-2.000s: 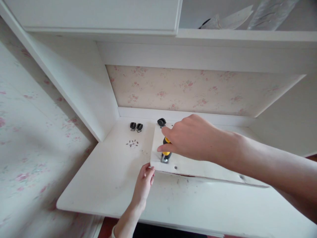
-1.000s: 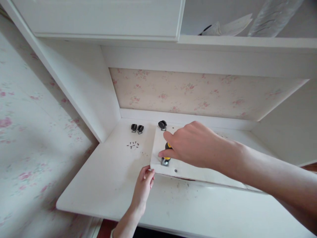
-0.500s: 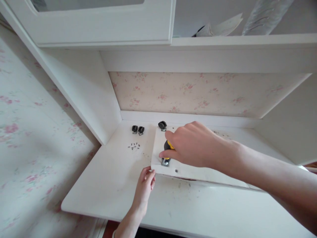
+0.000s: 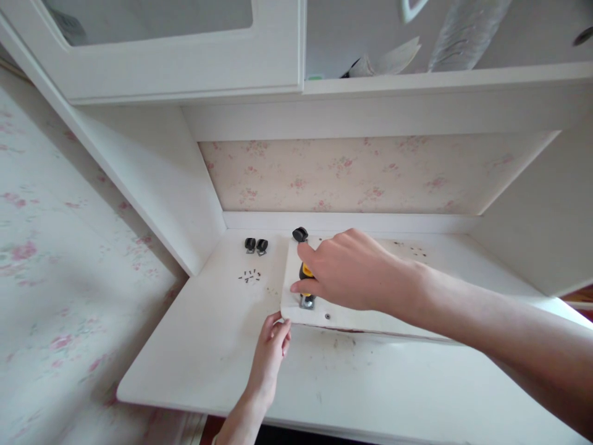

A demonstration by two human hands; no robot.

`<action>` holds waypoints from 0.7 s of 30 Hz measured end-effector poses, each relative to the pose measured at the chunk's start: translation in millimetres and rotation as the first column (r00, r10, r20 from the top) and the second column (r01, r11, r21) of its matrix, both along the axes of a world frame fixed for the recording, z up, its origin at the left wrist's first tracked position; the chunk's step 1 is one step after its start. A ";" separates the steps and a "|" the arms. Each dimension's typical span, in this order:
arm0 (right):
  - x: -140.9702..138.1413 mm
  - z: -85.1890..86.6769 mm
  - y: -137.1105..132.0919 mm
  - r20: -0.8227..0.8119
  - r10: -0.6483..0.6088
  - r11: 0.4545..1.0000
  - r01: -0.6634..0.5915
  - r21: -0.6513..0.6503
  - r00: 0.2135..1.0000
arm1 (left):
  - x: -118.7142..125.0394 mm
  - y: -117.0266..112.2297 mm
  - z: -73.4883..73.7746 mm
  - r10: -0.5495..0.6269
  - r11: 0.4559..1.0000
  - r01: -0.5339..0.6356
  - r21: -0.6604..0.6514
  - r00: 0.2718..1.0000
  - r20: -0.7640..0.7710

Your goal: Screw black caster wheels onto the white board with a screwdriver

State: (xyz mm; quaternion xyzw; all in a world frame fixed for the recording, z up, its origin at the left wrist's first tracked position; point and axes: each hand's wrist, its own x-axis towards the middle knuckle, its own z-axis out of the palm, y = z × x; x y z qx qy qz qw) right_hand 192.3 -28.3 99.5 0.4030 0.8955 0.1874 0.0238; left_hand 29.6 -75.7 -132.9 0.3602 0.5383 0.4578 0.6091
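A white board lies flat on the white desk. My right hand is wrapped round a short yellow and black screwdriver, held upright over a metal caster plate near the board's left end. My left hand pinches the board's near left corner with curled fingers. A black caster wheel stands at the board's far left corner.
Two loose black casters and several small dark screws lie on the desk to the left of the board. A slanted side panel closes the left. A shelf with papers hangs overhead. More screws lie at the back right.
The view has tilted upward a little, showing more of the upper cabinet. My right hand has shifted slightly left on the screwdriver. The left hand stays on the board's corner.
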 end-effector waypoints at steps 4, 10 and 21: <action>-5.5 -3.7 2.3 -0.015 -0.070 0.997 0.070 0.022 0.997 | 0.2 -0.5 -0.5 0.014 1.000 -0.013 0.016 0.999 -0.029; 0.9 3.0 1.9 -0.060 -0.117 0.988 0.110 -0.108 0.991 | 1.6 1.4 -2.0 0.028 1.000 -0.028 0.014 1.000 -0.011; -1.9 6.5 -5.0 0.017 0.066 0.998 -0.066 -0.015 0.998 | 2.6 0.7 6.3 0.044 0.999 -0.044 0.003 0.999 -0.017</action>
